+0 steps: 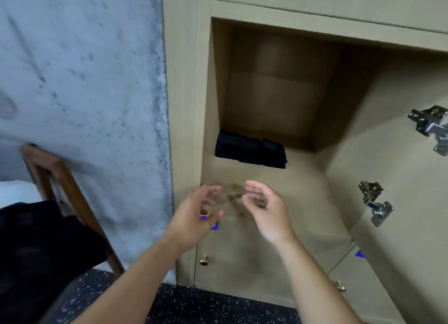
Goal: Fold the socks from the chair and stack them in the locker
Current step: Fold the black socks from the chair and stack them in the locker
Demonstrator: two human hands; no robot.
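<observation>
Two empty hands, left hand [202, 208] and right hand [265, 208], hover loosely curled before the locker [278, 190]; unfolded socks [36, 239] lie on the chair [72, 190] leftward, nearer the left.

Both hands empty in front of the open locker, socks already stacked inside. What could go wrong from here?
1. The folded black socks sit in adjacent stacks at the compartment's left; adding another could topple them.
2. The open door's hinges sit close to the right hand; knuckles may catch.
3. The left hand must turn back to the chair.
</observation>
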